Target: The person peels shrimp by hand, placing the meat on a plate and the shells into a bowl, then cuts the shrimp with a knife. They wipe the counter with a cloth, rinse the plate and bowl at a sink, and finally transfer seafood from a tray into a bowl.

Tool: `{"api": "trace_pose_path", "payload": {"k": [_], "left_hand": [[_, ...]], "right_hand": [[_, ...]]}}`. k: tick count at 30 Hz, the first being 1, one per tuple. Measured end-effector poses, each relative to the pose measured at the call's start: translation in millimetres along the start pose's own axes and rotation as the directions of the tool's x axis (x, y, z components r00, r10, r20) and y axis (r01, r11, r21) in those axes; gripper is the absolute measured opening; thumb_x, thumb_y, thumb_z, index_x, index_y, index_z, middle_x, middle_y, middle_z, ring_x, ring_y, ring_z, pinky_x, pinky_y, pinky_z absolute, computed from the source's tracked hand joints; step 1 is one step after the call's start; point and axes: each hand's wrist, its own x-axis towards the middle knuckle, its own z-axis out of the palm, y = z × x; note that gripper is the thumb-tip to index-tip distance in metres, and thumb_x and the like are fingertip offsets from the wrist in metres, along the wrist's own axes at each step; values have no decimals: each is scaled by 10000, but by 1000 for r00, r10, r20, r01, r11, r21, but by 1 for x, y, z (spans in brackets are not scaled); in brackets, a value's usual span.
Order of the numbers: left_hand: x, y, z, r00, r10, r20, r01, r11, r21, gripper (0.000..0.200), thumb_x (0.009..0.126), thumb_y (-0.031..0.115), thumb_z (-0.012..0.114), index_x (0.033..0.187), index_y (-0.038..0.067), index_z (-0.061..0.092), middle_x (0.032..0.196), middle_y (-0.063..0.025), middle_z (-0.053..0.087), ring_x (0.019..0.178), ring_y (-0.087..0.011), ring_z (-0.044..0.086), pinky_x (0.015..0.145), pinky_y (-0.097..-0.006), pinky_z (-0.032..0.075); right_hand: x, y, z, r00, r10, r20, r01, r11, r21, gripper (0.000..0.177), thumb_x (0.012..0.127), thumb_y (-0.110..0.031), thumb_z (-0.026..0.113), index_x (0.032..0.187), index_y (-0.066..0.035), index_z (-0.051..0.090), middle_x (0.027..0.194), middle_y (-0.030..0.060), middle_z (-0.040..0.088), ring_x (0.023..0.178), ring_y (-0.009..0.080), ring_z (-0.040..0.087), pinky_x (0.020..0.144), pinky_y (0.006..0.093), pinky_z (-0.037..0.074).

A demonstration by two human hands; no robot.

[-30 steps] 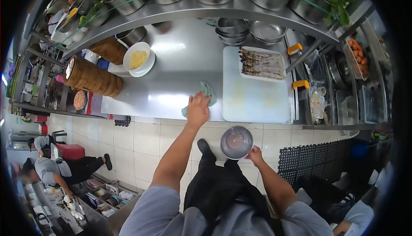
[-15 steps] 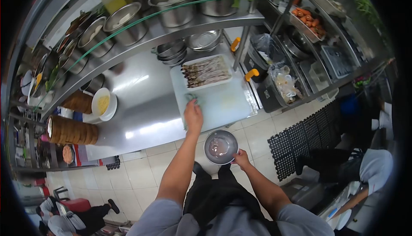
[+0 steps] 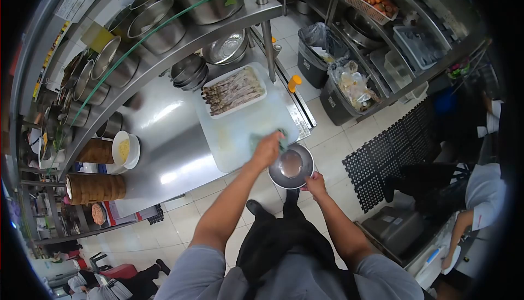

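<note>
My left hand (image 3: 266, 151) is closed on a green cloth (image 3: 283, 138), partly smeared by motion, at the front right of the white cutting board (image 3: 229, 150). My right hand (image 3: 315, 183) grips the rim of a round grey bowl (image 3: 291, 165) from its lower right. The bowl is held just off the board's front edge, tilted so that its inside shows, with a little reddish liquid at the bottom. Behind my left hand, a white tray (image 3: 261, 96) of long, dark-streaked pieces of food rests on the board.
Steel bowls (image 3: 188, 72) stand at the back, below a shelf (image 3: 164, 43) of pots. A white bowl of yellow shreds (image 3: 125, 148) and bamboo steamers (image 3: 96, 189) are left. Bins (image 3: 349, 90) stand at the right. A co-worker's arm (image 3: 458, 234) reaches over a plate, lower right.
My left hand has swept rightward over the board with the cloth, coming close to the bowl. The bowl has risen slightly toward the board's corner. My view has shifted too.
</note>
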Motion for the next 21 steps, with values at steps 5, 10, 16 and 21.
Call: {"api": "trace_pose_path", "payload": {"k": [5,10,16,21], "left_hand": [[-26,45,17,987,46,-153,-71,984,-162,196,987,23,412,1104,57,566,835,-197,615,790,-395,628,734,-445,500],[12,25,-69,946,-313,-89,298,942,-152,214,1008,111,498,1191,102,609,850,-105,623,739,-235,603,725,-377,499],[-10,-34,-30,996,39,-82,-16,964,265,441,721,95,738,1156,126,672,1183,-134,657,1144,-345,595,970,-460,468],[-69,30,1,985,140,-100,-136,990,46,408,675,0,712,1067,111,698,1140,-117,677,1136,-340,604,983,-440,476]], "right_hand": [[-9,-17,-5,998,58,9,-57,998,-23,62,884,-43,582,925,-1,563,752,66,562,615,177,653,544,345,632],[-12,4,-21,999,9,44,-7,999,-44,78,887,-60,594,910,1,550,766,78,576,596,179,643,534,329,628],[-23,3,-17,999,42,1,-42,999,-19,107,886,-70,606,947,11,570,793,76,582,633,177,652,546,334,633],[-33,-3,-13,999,39,12,-38,999,-28,131,886,-64,597,990,14,591,822,88,611,645,176,657,548,336,633]]}}
